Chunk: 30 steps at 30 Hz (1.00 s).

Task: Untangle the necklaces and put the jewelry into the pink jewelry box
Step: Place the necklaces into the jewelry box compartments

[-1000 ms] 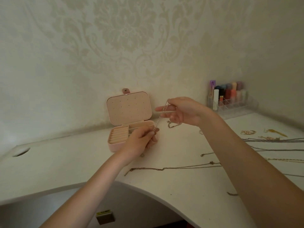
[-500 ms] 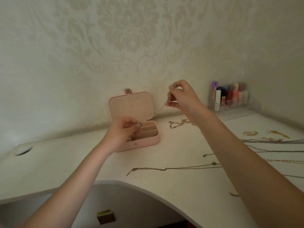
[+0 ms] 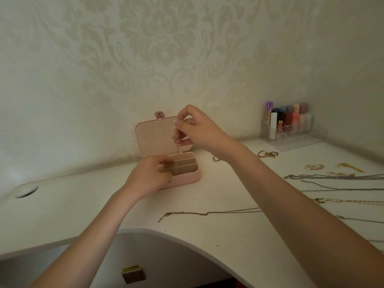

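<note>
The pink jewelry box [image 3: 187, 178] stands open on the white desk [image 3: 218, 194], its lid leaning against the wall. A thin chain [image 3: 177, 149] hangs straight down from my right hand [image 3: 195, 129], which pinches its top above the box. My left hand [image 3: 148, 174] sits over the box's left half with fingers curled at the chain's lower end; the grip itself is hidden. Several other necklaces [image 3: 209, 213] lie stretched out across the desk to the right.
A clear organizer with lipsticks and bottles [image 3: 288, 125] stands in the right corner. Small gold pieces [image 3: 313, 167] and a red-and-dark ring cluster [image 3: 268, 153] lie near it. A cable hole [image 3: 27, 192] is at the left. The desk's front edge curves inward.
My right hand has moved left, now directly above the box, so the chain hangs vertical instead of slanting. My left hand has lowered onto the box compartments.
</note>
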Tool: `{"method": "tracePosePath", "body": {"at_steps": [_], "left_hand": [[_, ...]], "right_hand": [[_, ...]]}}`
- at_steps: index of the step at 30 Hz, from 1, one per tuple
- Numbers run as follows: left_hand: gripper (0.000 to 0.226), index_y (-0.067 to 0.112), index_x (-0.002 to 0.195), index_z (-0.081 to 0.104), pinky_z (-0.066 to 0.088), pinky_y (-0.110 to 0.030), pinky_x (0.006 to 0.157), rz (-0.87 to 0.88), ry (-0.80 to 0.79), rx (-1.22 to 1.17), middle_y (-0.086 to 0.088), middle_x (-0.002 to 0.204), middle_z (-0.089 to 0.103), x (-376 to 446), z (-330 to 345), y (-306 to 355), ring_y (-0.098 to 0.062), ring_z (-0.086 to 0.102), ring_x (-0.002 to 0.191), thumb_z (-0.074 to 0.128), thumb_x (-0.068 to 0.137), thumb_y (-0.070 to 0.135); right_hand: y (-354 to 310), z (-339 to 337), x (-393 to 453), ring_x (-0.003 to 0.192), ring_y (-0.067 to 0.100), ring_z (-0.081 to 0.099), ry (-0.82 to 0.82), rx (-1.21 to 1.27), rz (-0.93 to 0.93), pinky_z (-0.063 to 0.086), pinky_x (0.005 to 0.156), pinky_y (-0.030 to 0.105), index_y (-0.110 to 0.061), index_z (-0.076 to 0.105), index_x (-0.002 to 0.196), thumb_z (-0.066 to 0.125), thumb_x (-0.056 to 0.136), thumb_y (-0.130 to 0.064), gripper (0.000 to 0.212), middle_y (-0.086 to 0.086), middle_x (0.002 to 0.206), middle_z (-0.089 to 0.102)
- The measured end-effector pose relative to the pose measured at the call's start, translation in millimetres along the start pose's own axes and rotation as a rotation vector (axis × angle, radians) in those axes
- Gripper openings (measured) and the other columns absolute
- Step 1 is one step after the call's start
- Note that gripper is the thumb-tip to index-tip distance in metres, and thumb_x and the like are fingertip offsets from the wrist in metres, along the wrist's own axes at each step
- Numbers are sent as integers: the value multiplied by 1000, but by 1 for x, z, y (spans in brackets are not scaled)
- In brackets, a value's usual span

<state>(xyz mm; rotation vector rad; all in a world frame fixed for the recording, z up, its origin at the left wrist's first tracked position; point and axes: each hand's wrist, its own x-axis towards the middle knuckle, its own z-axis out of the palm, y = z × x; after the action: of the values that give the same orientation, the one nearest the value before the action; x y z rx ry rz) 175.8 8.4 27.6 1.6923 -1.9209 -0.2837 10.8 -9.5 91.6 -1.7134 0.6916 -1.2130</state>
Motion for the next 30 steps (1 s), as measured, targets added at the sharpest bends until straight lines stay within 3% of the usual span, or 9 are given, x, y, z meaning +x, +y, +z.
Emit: {"method": "tracePosePath", "body": {"at_steps": [3,5,7,10,13,17,23,27,30], "left_hand": [[41,30,103,64,46,-15,78,39,-69,-422,12,97,70,-5,-1,10,-4,62,95,53,65,24],[27,25,101,67,47,-23,83,66,-81,-509,7,92,73,-3,0,13,-8,66,90,62,74,23],[5,18,84,70,46,-20,75,79,-36,-524,4,79,72,-1,1,13,-7,65,77,67,83,14],[13,19,78,70,46,-17,69,45,106,-511,9,68,72,3,0,6,-4,64,69,67,85,9],[8,21,81,66,41,-16,61,26,180,-435,6,63,70,6,-3,-4,-2,58,57,69,83,14],[17,25,71,61,37,-8,61,55,178,-216,10,70,68,6,3,-12,-1,61,69,73,80,16],[21,31,69,65,35,-3,65,136,148,-28,12,74,67,8,13,-15,-2,59,74,71,80,14],[11,23,91,73,37,2,71,148,144,-87,10,91,68,8,16,-16,-5,62,85,72,81,17],[22,20,104,70,35,1,71,127,133,-75,11,95,65,7,17,-17,-5,58,88,71,82,20]], "right_hand": [[2,10,-2,60,16,57,-39,-3,3,56,61,28,-8,43,92,46,98,-7,7,8,68,59],[4,13,-3,61,16,57,-51,3,16,55,57,26,-9,42,88,46,98,-7,10,9,70,60],[8,10,-2,66,18,59,-44,-4,34,56,65,30,-9,42,88,46,98,-8,10,10,74,60],[16,1,1,73,22,63,58,-156,53,55,67,31,-13,44,87,49,95,-11,10,7,88,62],[27,-13,1,77,15,56,152,-578,4,42,49,10,-15,50,88,54,91,-15,4,-1,97,59],[45,-20,-2,86,16,52,80,-833,82,48,79,33,-19,59,87,58,86,-17,2,-4,95,60],[54,-13,-7,87,17,53,-146,-1089,129,39,70,27,-18,66,94,64,84,-20,11,-3,93,60],[60,-13,-3,89,18,58,-197,-1039,193,44,73,28,-22,69,90,68,83,-23,8,-1,96,65],[57,-14,-4,80,14,52,-224,-992,197,36,58,18,-14,72,98,68,84,-19,15,1,88,61]]}}
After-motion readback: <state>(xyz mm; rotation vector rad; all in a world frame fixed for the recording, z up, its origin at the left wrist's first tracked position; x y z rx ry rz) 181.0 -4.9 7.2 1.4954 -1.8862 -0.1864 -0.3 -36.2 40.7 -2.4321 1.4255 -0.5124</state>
